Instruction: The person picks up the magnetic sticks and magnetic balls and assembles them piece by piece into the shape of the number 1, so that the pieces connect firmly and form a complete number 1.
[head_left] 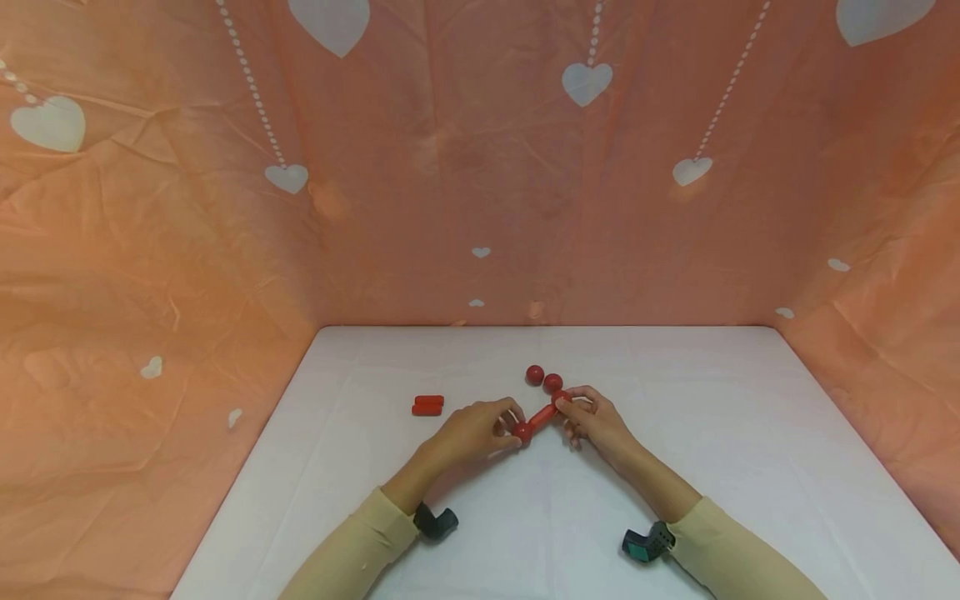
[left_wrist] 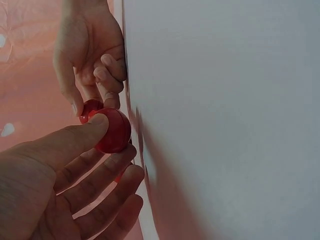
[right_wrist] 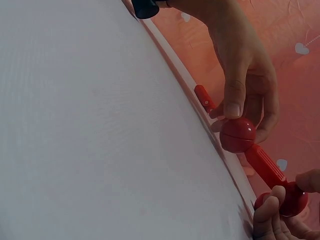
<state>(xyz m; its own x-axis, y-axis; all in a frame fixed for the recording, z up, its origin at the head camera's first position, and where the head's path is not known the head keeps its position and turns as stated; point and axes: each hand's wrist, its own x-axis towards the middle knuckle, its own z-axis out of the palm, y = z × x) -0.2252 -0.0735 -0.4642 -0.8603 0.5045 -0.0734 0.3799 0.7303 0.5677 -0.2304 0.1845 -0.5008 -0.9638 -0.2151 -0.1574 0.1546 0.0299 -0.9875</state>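
Note:
Between my hands slants a red rod (head_left: 543,416) with a glossy red ball at each end. My left hand (head_left: 472,431) pinches the nearer ball (left_wrist: 117,135) between thumb and fingers. The ball at the far end (right_wrist: 296,201) is gripped by the thumb and fingers of my right hand (head_left: 602,431), whose other fingers curl below. In the right wrist view the rod shows lengthwise grooves, and the left-hand ball (right_wrist: 238,134) has a seam around it. The left wrist view mostly hides the rod behind the nearer ball.
Two loose red balls (head_left: 535,375) lie just beyond my right hand. To the left, two short red rods (head_left: 428,406) rest side by side on the white table (head_left: 712,400). Orange cloth (head_left: 495,183) with pale hearts encloses the back and sides.

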